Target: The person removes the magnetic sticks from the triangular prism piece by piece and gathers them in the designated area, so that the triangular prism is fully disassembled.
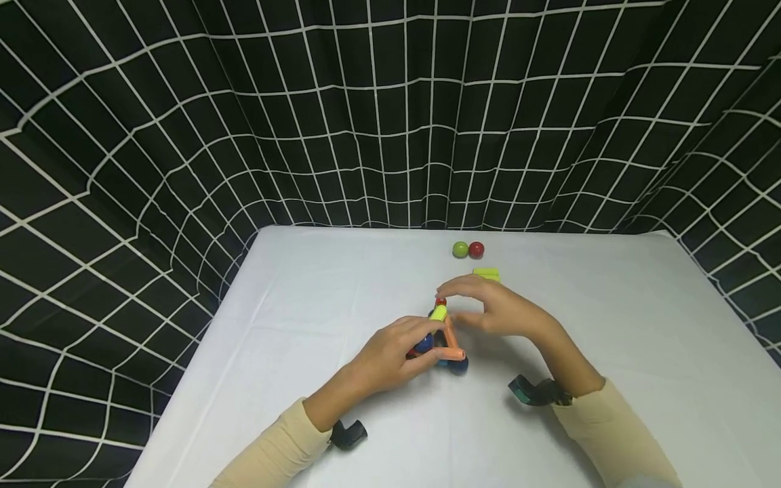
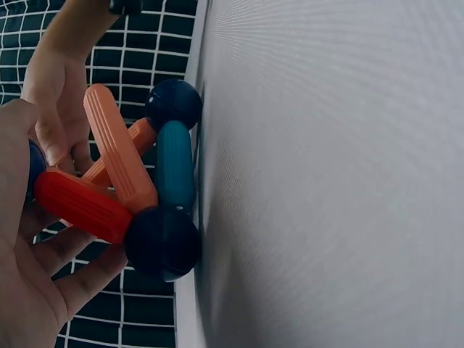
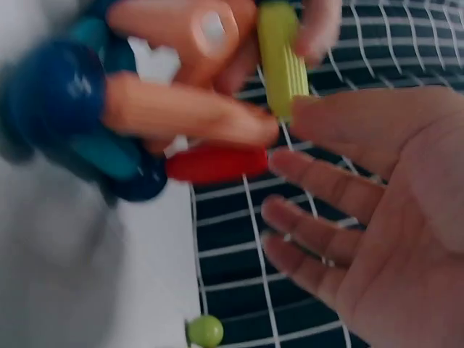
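Observation:
A magnetic stick-and-ball frame stands on the table between the two hands. It has orange sticks [image 1: 450, 332], a yellow-green stick [image 1: 438, 312], a red stick [image 2: 83, 205], a teal stick [image 2: 175, 163] and dark blue balls [image 2: 162, 243]. My left hand [image 1: 390, 349] holds the frame from its left, thumb and fingers bent round its upper part near a blue ball [image 1: 424, 343]. On the far right side, my right hand [image 1: 500, 308] has its fingers loosely spread beside the frame, close to a small red ball [image 1: 441, 301]. Whether its fingertips touch the sticks is unclear.
Behind the frame, a green ball [image 1: 460, 249] and a red ball [image 1: 476, 250] lie side by side. Yellow-green sticks [image 1: 486, 272] lie just beyond the right hand. White cloth covers the table [image 1: 305, 291]; a black gridded curtain [image 1: 390, 122] hangs around it.

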Demonstrator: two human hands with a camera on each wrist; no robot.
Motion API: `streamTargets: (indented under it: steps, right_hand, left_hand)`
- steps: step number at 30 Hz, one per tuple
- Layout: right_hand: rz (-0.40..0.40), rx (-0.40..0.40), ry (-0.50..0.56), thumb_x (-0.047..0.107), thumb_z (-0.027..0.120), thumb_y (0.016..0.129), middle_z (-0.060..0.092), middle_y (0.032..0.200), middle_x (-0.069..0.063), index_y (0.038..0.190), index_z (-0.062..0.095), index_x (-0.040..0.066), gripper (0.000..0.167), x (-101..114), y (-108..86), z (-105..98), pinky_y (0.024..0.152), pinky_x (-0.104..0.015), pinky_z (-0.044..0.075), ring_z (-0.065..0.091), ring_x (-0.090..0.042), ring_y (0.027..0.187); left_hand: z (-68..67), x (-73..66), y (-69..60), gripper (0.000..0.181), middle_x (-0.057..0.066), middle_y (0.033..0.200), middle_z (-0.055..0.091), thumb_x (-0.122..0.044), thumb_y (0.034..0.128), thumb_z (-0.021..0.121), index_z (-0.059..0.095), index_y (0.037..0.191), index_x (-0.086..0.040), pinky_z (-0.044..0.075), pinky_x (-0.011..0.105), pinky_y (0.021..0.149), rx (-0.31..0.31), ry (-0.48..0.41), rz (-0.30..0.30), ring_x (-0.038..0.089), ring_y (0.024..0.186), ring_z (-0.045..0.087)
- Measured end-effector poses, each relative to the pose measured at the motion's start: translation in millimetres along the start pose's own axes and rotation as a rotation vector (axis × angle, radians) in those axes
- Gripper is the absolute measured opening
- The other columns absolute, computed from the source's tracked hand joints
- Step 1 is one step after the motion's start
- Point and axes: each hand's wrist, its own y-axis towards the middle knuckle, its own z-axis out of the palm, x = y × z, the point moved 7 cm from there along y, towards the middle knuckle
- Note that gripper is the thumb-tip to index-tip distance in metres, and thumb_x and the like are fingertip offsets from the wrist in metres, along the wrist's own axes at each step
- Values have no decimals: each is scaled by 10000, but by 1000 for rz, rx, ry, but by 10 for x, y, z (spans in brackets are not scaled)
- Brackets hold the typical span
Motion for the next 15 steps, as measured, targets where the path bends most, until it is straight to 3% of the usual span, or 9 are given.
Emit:
streamTargets:
  steps: [3, 7, 12, 15]
  right_hand:
    - [-18, 9, -78, 163, 788, 886, 637, 1302, -61, 1222, 705, 97, 352, 102, -13, 92, 1039, -513, 433, 531, -284, 1263]
    - [-21, -39, -107, 179, 813, 863, 646, 1271, -78, 1151, 731, 112, 306, 143, -10, 136, 1051, -502, 424, 520, -286, 1259]
    - [-22, -85, -124, 141, 854, 815, 671, 1146, 3, 1048, 712, 154, 273, 198, -8, 114, 1035, -477, 435, 547, -237, 1191]
    - [-9, -88, -134, 113, 870, 790, 671, 1057, 72, 1013, 695, 169, 289, 242, -17, 95, 960, -424, 478, 566, -181, 1088]
  left_hand:
    - [-1, 36, -29, 533, 28, 1340, 605, -399, 1035, 553, 448, 1484, -133, 495, 316, 966, 10, 12, -60, 149, 1189, 577]
    - [4, 82, -49, 612, 88, 1301, 595, -377, 1031, 558, 313, 1510, -84, 527, 291, 871, 3, -2, -122, 149, 1060, 606]
    - [-2, 91, -56, 533, 44, 1113, 623, -306, 1013, 599, 338, 1408, -63, 496, 228, 733, -40, -29, -120, 110, 839, 564]
    - [-2, 94, -55, 499, 32, 1090, 646, -306, 1011, 600, 362, 1387, -79, 500, 240, 732, -43, -41, -130, 103, 836, 570]
